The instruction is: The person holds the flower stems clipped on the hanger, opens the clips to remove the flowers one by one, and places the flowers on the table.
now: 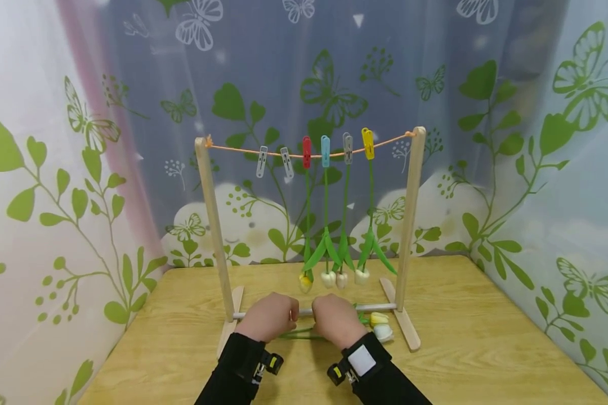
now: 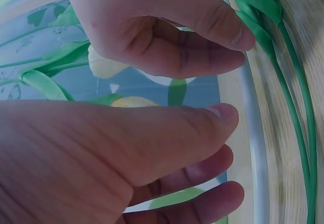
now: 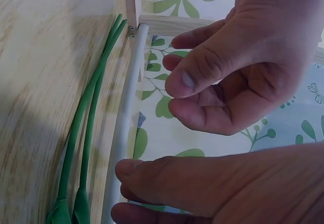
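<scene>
My left hand [image 1: 271, 316] and right hand [image 1: 336, 319] hover side by side at the white lower bar [image 1: 375, 307] of a wooden stand. In the wrist views their fingers are loosely bent, with nothing between them. Below lie two artificial tulips, one yellow [image 1: 379, 319] and one white [image 1: 383, 333], their green stems [image 3: 83, 118] running along the bar. Beyond my hands, several tulips hang upside down, stems clipped by a red clothespin [image 1: 306, 152], a light blue one [image 1: 325, 151], a grey one [image 1: 348, 148] and a yellow one [image 1: 367, 144].
Two pale clothespins, one [image 1: 262, 162] left of the other [image 1: 286, 163], sit on the orange cord [image 1: 238, 149] without flowers. Wooden posts stand left [image 1: 215, 230] and right [image 1: 410, 225], on feet resting on the wood-grain table [image 1: 466, 326]. A patterned curtain [image 1: 263, 67] surrounds the table.
</scene>
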Tool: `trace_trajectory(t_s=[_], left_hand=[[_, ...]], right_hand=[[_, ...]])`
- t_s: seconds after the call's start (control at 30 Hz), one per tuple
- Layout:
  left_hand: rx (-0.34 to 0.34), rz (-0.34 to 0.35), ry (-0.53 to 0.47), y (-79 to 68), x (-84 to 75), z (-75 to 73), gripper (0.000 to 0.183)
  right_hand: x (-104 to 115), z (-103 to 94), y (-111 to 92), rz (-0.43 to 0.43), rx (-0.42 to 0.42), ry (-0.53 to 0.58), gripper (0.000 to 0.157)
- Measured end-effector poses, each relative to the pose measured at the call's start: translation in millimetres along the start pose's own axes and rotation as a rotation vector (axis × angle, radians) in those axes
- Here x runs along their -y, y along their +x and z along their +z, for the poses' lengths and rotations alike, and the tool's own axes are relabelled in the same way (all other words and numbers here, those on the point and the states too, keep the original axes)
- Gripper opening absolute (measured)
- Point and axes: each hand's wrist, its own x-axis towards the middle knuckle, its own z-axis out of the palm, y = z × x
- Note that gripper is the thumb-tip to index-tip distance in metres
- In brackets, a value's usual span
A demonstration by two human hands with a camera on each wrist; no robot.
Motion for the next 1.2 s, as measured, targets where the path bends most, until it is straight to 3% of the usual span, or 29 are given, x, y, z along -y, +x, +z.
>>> trace_trajectory(t_s=[0.2, 0.4, 0.57, 0.73, 0.9, 1.2], left_hand=[[0.003, 0.008, -0.010, 2.8, 0.2, 0.4, 0.007], [0.010, 0.015, -0.079, 5.5, -1.1, -12.2, 0.008], [-0.037, 0.018, -0.160, 4.4, 0.5, -25.4, 0.008], [-0.112, -0.033, -0.185, 2.6, 6.3, -35.5, 0.006], [-0.131, -0.040, -0.202, 4.5, 11.8, -44.5, 0.005], [-0.143, -0.113, -0.429, 16.0, 15.5, -72.1, 0.011]], right_hand=[[-1, 0.7, 1, 0.004, 0.000, 0.017, 0.039], [-2, -2.7, 2, 0.014, 0.013, 0.033, 0.037], [-1, -4.3, 2, 0.022, 0.025, 0.031, 0.035], [0, -3.6, 0, 0.033, 0.033, 0.038, 0.030], [0, -3.9, 0, 0.047, 0.044, 0.046, 0.029], [0, -8.4, -1, 0.060, 0.051, 0.045, 0.026]])
